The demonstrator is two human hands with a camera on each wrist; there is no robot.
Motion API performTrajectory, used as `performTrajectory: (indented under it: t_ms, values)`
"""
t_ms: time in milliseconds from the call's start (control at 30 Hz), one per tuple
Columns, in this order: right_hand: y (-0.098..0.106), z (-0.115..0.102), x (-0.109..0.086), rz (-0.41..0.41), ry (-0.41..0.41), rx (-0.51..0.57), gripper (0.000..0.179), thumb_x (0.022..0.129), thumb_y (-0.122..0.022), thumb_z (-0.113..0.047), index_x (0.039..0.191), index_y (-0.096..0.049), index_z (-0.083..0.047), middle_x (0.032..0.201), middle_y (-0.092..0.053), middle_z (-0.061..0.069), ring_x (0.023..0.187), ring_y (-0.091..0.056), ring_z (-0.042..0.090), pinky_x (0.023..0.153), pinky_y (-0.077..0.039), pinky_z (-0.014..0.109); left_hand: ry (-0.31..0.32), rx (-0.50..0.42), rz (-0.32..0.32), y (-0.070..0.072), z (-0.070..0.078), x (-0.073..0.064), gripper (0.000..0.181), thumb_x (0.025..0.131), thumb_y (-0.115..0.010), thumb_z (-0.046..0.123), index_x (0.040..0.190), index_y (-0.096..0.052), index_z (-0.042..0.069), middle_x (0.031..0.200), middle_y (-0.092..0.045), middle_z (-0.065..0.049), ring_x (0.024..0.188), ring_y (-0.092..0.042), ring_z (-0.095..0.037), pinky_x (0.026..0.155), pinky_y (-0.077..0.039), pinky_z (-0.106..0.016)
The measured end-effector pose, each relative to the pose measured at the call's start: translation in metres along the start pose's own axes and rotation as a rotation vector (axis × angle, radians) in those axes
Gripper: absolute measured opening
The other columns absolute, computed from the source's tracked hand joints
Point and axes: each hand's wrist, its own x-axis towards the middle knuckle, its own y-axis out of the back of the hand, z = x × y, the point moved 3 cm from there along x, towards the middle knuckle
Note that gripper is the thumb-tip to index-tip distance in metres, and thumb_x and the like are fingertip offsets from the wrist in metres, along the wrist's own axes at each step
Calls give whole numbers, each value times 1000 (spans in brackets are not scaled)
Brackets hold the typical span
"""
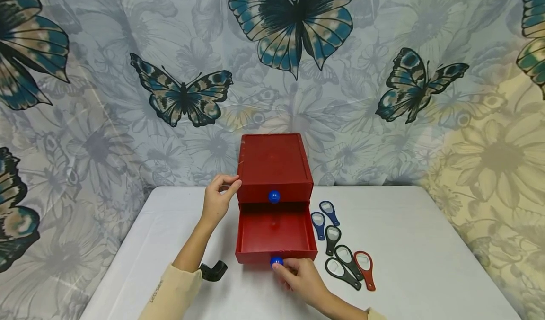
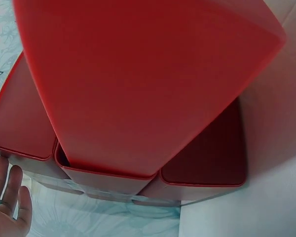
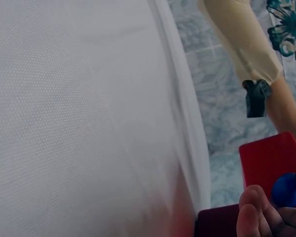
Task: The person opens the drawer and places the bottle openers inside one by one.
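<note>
Red cabinet (image 1: pixel 274 159), upright on the white table (image 1: pixel 426 249) near its far edge, before a pale floral backdrop (image 1: pixel 340 154) printed with blue and tan butterflies. Lower drawer (image 1: pixel 272 237) pulled well out at the front, its red inner floor in view; upper drawer (image 1: pixel 255 193) closed above it. Tan sleeve (image 1: pixel 172 291) on the left forearm. Right hand (image 1: pixel 304 280) low at the cabinet's front, thumb and fingers pinching the lower blue knob (image 1: pixel 276 260). Left hand (image 1: pixel 216 204) raised to the cabinet's upper left side, thumb apart from the lightly bent fingers, tips at the front edge; how firmly pressed, cannot tell. Right of the cabinet, in a loose cluster: three black magnifiers (image 1: pixel 351 264) and one red magnifier (image 1: pixel 369 280) beside them, then two smaller blue magnifiers (image 1: pixel 318 226) farther back. Black device (image 1: pixel 214 271) at the left sleeve's cuff. Upper blue knob (image 1: pixel 274 197) centred on the upper drawer, apart from both hands.
</note>
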Motion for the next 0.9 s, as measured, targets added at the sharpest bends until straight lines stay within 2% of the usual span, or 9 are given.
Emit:
performTrajectory:
  t_ms: [133,233,367,467,567,700,800,900]
  values:
    - [2,0,1,-11,-20,-7,35,95,-63,-33,87,-71,1,64,-64,14,54,-50,-1,49,-47,19,-6,-2,-3,1,1,1,16,89,-68,4,98,-68,-9,107,-67,-25,88,-55,5,82,-49,-21]
    - [3,1,-1,-40,-10,-20,33,94,-64,-31,81,-70,-1,63,-63,10,56,-49,-1,50,-45,18,-6,-3,-5,0,1,1,17,89,-68,4,99,-68,-10,107,-67,-26,88,-55,5,82,-49,-23]
    - [6,5,-4,-127,23,-74,29,93,-66,-27,79,-72,-2,62,-61,-1,58,-48,-3,51,-44,17,-1,1,-4,1,0,0,17,89,-68,5,100,-69,-9,107,-67,-25,89,-55,5,83,-50,-25]
    - [14,8,-6,-201,26,-129,25,92,-67,-26,86,-74,-2,67,-62,-5,61,-49,-3,54,-45,17,-10,6,3,1,1,0,17,89,-68,4,99,-69,-9,106,-67,-25,88,-55,6,83,-50,-27]
    - [29,11,-6,-247,3,-187,21,91,-68,-25,88,-75,-6,73,-66,-4,65,-50,-2,58,-45,17,-28,9,12,0,2,0,16,89,-69,3,99,-69,-9,104,-67,-25,88,-55,5,81,-51,-28]
    - [57,17,-8,-268,-31,-245,19,91,-67,-26,90,-74,-8,77,-68,1,67,-51,0,60,-44,19,-30,3,26,0,2,0,15,88,-69,3,98,-69,-9,103,-67,-25,88,-56,4,80,-51,-26]
    - [79,23,-11,-245,-52,-289,20,91,-67,-26,89,-73,-8,76,-68,3,67,-51,0,59,-45,19,-17,-3,34,0,0,0,15,88,-69,3,97,-69,-9,104,-68,-25,88,-55,5,80,-50,-23]
    - [99,31,-15,-168,-106,-336,20,90,-68,-27,89,-72,-8,78,-68,1,69,-54,3,60,-47,20,-11,-5,28,-1,-1,-1,15,88,-69,3,97,-69,-9,105,-67,-25,88,-55,5,79,-50,-22]
